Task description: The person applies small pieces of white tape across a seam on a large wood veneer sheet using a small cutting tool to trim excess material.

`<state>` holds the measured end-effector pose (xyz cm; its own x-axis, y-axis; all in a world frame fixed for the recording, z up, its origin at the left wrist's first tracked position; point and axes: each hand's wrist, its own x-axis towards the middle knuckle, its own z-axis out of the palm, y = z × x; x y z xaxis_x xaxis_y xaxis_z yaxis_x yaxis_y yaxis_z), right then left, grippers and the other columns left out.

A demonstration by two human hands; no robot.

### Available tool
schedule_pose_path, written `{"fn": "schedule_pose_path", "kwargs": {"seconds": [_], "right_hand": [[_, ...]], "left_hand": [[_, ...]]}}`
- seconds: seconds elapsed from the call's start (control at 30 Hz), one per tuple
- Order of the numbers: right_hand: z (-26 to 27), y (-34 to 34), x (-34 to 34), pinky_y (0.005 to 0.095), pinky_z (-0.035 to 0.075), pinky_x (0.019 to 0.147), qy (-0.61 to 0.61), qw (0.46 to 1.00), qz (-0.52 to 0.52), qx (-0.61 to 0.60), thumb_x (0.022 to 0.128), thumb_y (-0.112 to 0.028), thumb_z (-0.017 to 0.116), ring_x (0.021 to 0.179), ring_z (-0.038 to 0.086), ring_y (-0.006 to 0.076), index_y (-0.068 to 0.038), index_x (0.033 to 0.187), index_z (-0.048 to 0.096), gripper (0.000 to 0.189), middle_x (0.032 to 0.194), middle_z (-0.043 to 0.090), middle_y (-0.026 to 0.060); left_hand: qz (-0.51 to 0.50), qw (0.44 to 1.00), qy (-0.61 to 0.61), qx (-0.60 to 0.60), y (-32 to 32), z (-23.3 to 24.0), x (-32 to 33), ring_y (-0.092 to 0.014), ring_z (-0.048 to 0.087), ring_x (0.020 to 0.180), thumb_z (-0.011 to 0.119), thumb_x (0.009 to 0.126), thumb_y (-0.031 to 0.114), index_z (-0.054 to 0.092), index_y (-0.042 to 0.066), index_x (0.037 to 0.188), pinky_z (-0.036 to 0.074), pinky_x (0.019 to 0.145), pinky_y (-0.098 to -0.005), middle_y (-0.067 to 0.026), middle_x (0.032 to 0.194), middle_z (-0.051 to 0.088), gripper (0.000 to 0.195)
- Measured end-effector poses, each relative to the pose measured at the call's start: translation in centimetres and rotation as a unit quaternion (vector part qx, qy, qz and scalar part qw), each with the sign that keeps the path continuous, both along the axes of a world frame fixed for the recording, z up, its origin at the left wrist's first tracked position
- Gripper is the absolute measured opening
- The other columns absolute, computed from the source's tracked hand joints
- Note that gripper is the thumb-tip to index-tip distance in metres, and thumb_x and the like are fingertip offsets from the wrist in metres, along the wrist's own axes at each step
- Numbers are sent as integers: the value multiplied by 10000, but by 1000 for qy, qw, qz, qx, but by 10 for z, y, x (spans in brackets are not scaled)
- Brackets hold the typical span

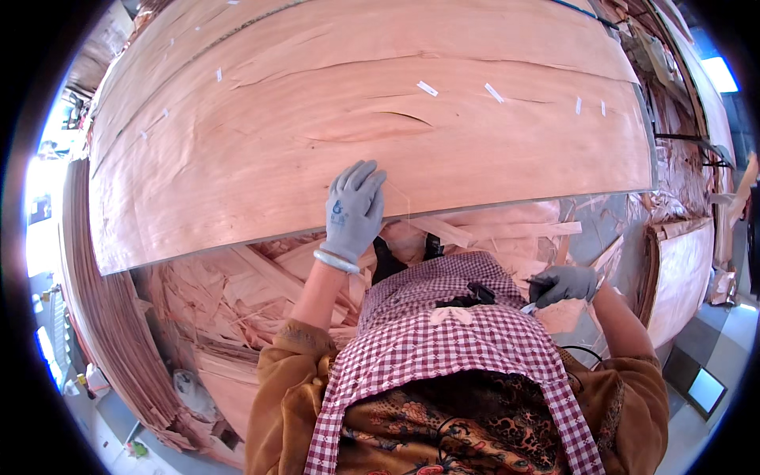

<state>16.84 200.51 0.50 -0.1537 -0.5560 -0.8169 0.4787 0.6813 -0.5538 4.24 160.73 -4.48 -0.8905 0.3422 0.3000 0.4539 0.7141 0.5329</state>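
A large sheet of wood veneer [267,160] lies across the bench in front of me, with a curved split near its middle and several short white tape pieces [427,89] on it. My left hand [354,205], in a grey glove, rests on the near edge of the sheet with its fingers together and its palm down. At my right side, beside the checked apron [439,338], my right hand [563,286] wears a darker grey glove and is curled around a small dark tool whose kind I cannot tell.
Torn veneer strips [285,279] litter the floor between the bench and my feet. A tall veneer stack [101,285] stands at the left. Another stack [680,279] is at the right. A dark rod [677,137] juts out beyond the bench's right end.
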Motion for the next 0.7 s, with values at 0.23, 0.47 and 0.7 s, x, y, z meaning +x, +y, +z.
{"fn": "schedule_pose_path", "kwargs": {"seconds": [0.23, 0.47, 0.7], "right_hand": [[10, -18, -51, 220, 401, 636, 98, 951, -292, -15, 797, -231, 709, 714, 479, 55, -22, 908, 633, 249, 798, 579, -33], [-7, -91, -113, 192, 375, 584, 198, 899, -386, -53, 830, -212, 675, 712, 514, 49, -56, 928, 592, 202, 817, 616, -7], [-30, -142, -169, 202, 370, 466, 227, 839, -488, -81, 852, -221, 656, 582, 591, 102, -70, 954, 556, 208, 767, 629, 40]], "left_hand": [[-24, 987, 71, -143, 12, -2, -41, -317, 448, 1176, 570, 835, 182, 613, 109, 1154, 343, 1018, -447, -97, 1282, 501, 330], [-61, 965, 95, -237, 21, -31, -59, -251, 392, 1265, 520, 875, 249, 532, 119, 1273, 269, 1078, -422, -59, 1350, 469, 419], [-70, 963, 60, -253, 26, -52, -66, -200, 322, 1340, 421, 932, 334, 477, 115, 1328, 177, 1120, -414, -30, 1410, 432, 456]]}}
